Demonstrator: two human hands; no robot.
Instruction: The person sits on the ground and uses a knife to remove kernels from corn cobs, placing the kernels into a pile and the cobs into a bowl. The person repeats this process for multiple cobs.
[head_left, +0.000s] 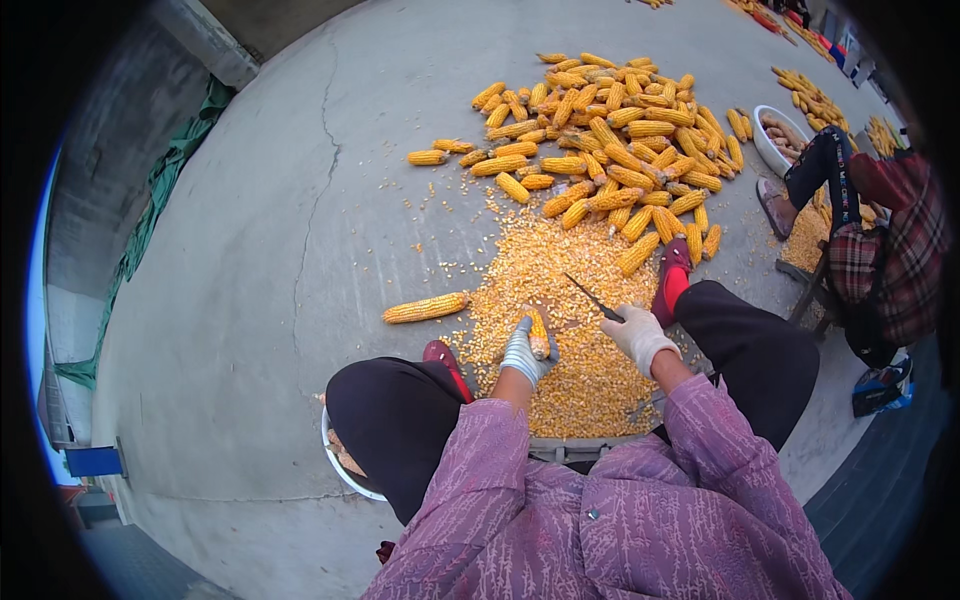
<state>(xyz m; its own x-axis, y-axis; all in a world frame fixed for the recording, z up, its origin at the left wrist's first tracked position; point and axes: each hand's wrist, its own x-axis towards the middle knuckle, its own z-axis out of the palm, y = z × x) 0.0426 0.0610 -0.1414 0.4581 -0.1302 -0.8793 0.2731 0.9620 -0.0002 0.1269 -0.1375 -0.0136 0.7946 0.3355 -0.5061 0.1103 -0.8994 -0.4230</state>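
Note:
In a striped work glove, my left hand grips an ear of corn upright over a heap of loose kernels. My right hand, in a pale glove, is closed around the dark handle of a thin pointed metal tool, perhaps a screwdriver or awl. Its tip points up and left, apart from the ear. The kernels spread between my feet and up to a large pile of husked corn ears. One single ear lies on the concrete left of the kernels.
A white basin with bare cobs stands beside my left knee. At right another person sits near kernels and a second white basin of cobs. More ears lie beyond. Green cloth hangs along the left wall.

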